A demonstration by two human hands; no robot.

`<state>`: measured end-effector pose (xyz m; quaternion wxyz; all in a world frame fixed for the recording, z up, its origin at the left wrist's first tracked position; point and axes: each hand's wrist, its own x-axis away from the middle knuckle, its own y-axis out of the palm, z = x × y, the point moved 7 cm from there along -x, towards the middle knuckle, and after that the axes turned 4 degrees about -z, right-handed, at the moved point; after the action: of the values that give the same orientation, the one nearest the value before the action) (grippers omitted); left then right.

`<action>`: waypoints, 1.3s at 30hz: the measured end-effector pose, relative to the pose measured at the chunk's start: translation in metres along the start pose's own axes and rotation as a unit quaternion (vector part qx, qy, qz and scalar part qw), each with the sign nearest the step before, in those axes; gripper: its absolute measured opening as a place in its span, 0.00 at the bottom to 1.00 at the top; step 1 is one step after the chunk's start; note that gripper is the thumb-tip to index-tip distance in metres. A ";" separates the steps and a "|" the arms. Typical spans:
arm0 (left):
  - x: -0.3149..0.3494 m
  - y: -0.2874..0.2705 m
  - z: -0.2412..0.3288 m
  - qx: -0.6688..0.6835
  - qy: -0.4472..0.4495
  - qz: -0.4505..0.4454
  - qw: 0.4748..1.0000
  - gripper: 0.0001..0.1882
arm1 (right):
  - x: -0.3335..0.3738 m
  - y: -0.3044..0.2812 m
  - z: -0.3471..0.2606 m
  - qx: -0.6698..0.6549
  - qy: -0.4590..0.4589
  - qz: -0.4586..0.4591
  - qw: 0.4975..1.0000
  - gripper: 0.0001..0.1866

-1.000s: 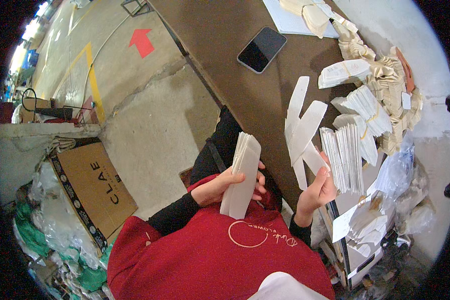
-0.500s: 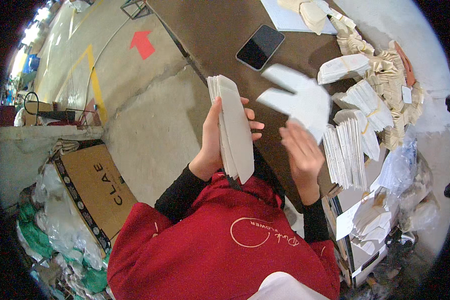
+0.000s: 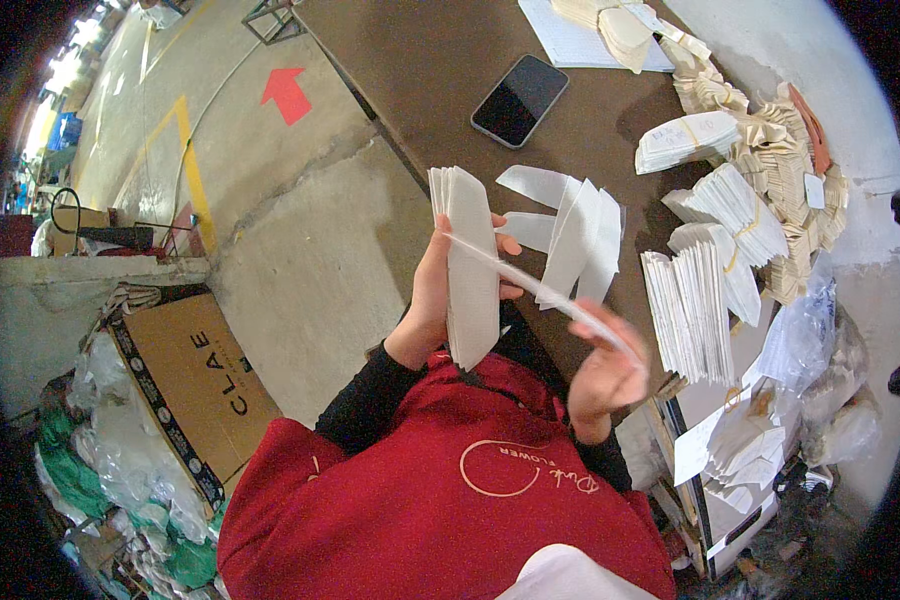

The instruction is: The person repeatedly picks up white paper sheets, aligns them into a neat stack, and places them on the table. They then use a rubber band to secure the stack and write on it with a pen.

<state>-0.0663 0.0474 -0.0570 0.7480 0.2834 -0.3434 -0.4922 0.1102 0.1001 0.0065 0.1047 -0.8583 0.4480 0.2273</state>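
Upright in my left hand point(image 3: 429, 292) is a stack of long white cut pieces point(image 3: 473, 275), with the thumb on the near face and fingertips showing past the right edge. My right hand point(image 3: 607, 385) is closed on one thin white strip point(image 3: 542, 283), seen edge-on and blurred. The strip's far end crosses in front of the stack; I cannot tell whether it touches. Beyond, several loose white pieces point(image 3: 595, 240) lie overlapping and fanned out on the brown table point(image 3: 400, 50).
A dark-screened phone point(image 3: 520, 100) lies farther back on the table. Along the right side stand bundles of white pieces point(image 3: 685, 310) and cream pieces point(image 3: 770, 170), some banded. A cardboard box point(image 3: 200, 370) and plastic bags point(image 3: 120, 440) are at the left.
My right hand has drawn back toward me and now holds a single strip. The loose pieces, blurred near that hand before, now rest spread on the table. My left hand keeps the stack.
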 end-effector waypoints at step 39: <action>-0.013 0.009 -0.037 -0.136 0.145 0.094 0.975 0.31 | 0.000 0.044 -0.012 0.428 -0.135 -0.204 0.870 0.16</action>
<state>-0.0354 0.0657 -0.0755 0.8644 0.2138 -0.1857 -0.4155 0.0780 0.0707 0.0183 0.5652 -0.7629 0.2974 0.1002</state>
